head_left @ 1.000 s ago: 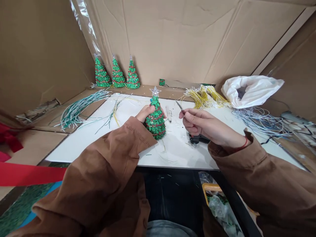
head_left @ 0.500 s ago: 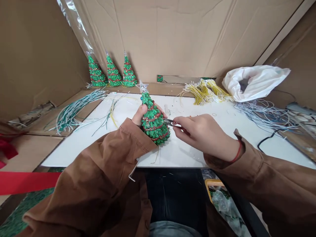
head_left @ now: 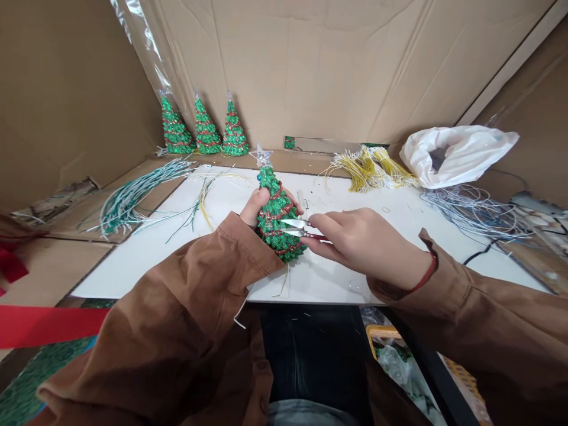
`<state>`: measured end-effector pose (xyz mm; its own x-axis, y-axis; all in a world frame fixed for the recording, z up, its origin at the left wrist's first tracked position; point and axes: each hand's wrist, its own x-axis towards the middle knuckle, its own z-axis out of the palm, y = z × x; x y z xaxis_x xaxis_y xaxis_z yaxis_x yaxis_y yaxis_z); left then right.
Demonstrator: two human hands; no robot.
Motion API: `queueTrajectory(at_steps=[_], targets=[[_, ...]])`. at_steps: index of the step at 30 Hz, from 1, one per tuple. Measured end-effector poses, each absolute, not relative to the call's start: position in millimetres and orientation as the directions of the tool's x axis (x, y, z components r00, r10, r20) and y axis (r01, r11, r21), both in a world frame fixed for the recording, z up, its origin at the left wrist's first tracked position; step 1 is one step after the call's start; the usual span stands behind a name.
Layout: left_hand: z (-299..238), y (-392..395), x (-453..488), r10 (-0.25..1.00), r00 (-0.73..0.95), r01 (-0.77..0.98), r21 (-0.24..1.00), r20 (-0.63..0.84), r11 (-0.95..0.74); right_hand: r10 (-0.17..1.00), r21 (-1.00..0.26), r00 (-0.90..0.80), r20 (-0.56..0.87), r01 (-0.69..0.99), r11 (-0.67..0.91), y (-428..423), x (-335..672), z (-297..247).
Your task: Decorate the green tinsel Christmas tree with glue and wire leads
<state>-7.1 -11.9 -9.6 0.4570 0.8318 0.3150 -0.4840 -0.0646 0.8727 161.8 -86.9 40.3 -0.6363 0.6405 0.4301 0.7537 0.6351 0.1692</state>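
Observation:
A small green beaded Christmas tree [head_left: 276,212] with red garlands and a clear star [head_left: 262,157] stands slightly tilted in my left hand [head_left: 256,205]. That hand is wrapped round its upper middle, thumb on the near side and fingers partly hidden behind the tree. My right hand [head_left: 355,239] is closed on a pair of thread snips [head_left: 296,227]. Their two pointed blades are spread apart and lie over the lower right front of the tree. Thin yellowish wires [head_left: 284,281] hang below the tree's base.
Three similar trees [head_left: 205,127] stand at the back left. Green-white wires [head_left: 133,192] lie at left, yellow wire bundles [head_left: 366,168] at back right. A white plastic bag [head_left: 470,155] and loose pale wires [head_left: 479,213] lie at right. Red ribbon [head_left: 48,326] hangs at lower left.
The snips have moved left and slightly down onto the tree's front, and their blades now show spread apart. My left hand keeps its hold on the tree, almost unmoved.

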Motion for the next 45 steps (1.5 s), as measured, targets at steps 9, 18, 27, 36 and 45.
queueTrajectory(at_steps=[9,18,27,36,45], targets=[[-9.4,-10.6,-7.3,0.838,0.456,-0.5,0.865,0.298,-0.035,0.614,0.309,-0.703,0.36,0.71,0.632,-87.6,160.4,47.6],[-11.6,-8.2,-8.0,0.854,0.409,-0.465,0.879,0.322,-0.108,0.693,0.412,-0.688,0.215,0.707,0.574,-87.6,149.7,56.2],[-4.4,8.7,-12.9,0.844,0.381,-0.268,0.919,0.378,-0.291,0.763,0.404,-0.614,0.204,0.763,0.505,-86.5,145.6,54.8],[-5.1,7.4,-9.5,0.895,0.276,-0.259,0.924,0.349,-0.28,0.794,0.408,-0.578,0.187,0.781,0.472,-86.8,144.4,56.4],[-10.6,8.7,-8.6,0.876,0.282,-0.123,0.921,0.391,-0.371,0.784,0.395,-0.608,0.125,0.755,0.523,-83.3,139.4,49.8]])
